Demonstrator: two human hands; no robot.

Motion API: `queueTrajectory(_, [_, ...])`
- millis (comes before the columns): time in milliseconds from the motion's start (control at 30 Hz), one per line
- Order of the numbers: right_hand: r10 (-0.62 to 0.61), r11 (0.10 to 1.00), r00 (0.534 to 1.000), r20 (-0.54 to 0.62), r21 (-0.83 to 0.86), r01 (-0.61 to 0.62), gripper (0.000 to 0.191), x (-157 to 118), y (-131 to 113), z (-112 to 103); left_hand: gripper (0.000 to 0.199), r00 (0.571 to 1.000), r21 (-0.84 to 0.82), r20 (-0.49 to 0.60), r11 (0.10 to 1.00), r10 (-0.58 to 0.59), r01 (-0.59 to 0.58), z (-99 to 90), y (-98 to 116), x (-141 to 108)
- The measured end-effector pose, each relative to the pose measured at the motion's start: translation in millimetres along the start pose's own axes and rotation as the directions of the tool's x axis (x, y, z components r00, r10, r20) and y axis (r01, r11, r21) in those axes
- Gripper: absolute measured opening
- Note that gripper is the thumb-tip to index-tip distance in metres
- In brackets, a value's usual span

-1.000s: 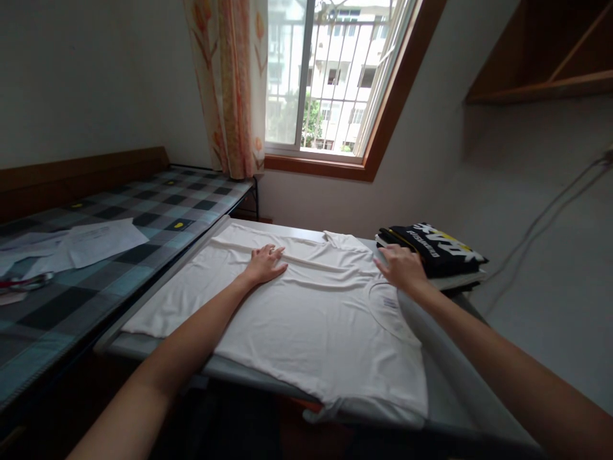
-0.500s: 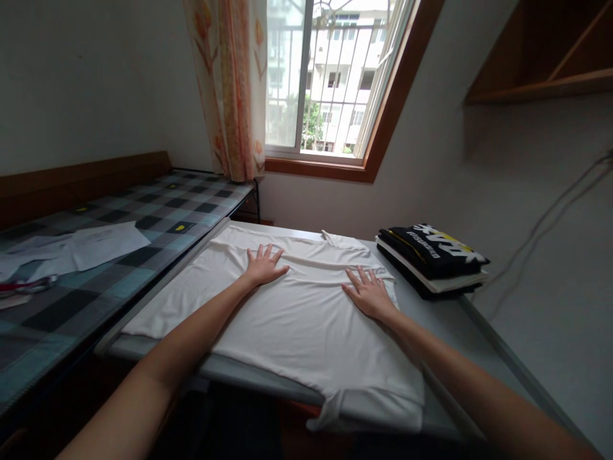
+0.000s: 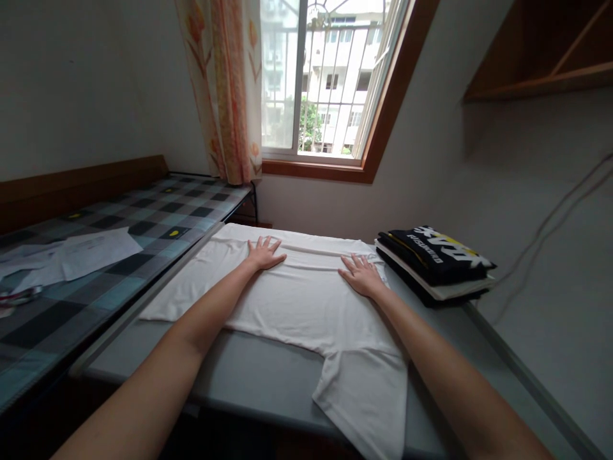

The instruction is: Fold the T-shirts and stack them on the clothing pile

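A white T-shirt [image 3: 297, 300] lies spread on the grey table [image 3: 258, 370], one sleeve pointing towards me and reaching past the near edge. My left hand [image 3: 263, 253] rests on the far half of the cloth, palm down with fingers spread. Further right, near the collar end, my right hand [image 3: 361, 275] also lies flat on the shirt, fingers apart. Wrinkles run across the fabric between and beyond both hands. Neither hand grips the cloth.
A stack of folded clothes [image 3: 433, 263], a black printed one on top, sits at the table's right side. On the left, a checked bed [image 3: 191, 198] holds papers [image 3: 90, 252]. Beyond the table are a curtain [image 3: 230, 89] and a barred window [image 3: 330, 83]. A wooden shelf [image 3: 550, 86] juts out upper right.
Both hands have pushed slightly away from me along with the shirt. Its near edge has slid farther onto the table, and the near sleeve, crumpled before, now lies straighter.
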State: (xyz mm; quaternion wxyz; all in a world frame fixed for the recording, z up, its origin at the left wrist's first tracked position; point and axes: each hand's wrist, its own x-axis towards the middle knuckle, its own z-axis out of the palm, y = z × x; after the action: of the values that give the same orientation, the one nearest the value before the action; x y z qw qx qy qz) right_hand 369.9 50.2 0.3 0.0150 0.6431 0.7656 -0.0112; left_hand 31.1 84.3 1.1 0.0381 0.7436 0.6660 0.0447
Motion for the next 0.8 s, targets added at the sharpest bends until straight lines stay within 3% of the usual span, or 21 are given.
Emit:
queueTrajectory(267, [0.043,0.998,0.999,-0.018,-0.035,-0.044,0.066,18,0,-7,0.078,1.000,-0.009,-0.024,1.000,-0.004,0.003,1.6,-2,23])
queueTrajectory(367, [0.052,0.992,0.991,-0.122,-0.108,-0.065,0.065,13,-11,-12,0.077,0.999,-0.010,-0.033,1.000,0.007,-0.007,2.0,-2,25])
queueTrajectory(467, [-0.019,0.991,0.974,-0.227,-0.133,-0.011,0.062,-3,-31,-14,0.075,0.999,-0.011,-0.041,1.000,0.005,-0.005,1.9,-2,25])
queueTrajectory(600, [0.003,1.000,0.995,-0.096,0.024,-0.001,0.070,-31,-61,-9,0.073,0.999,-0.013,-0.054,1.000,-0.004,0.004,0.4,1,23])
queueTrajectory(700, [0.039,0.996,0.999,-0.017,0.081,-0.037,0.073,-44,-73,-3,0.061,0.979,-0.033,-0.201,0.999,-0.014,0.008,-2.7,4,16])
queueTrajectory(800, [0.055,0.996,0.998,-0.042,0.076,-0.052,0.069,-49,-74,1,0.045,0.907,-0.038,-0.417,0.998,-0.066,0.056,-7.1,8,2])
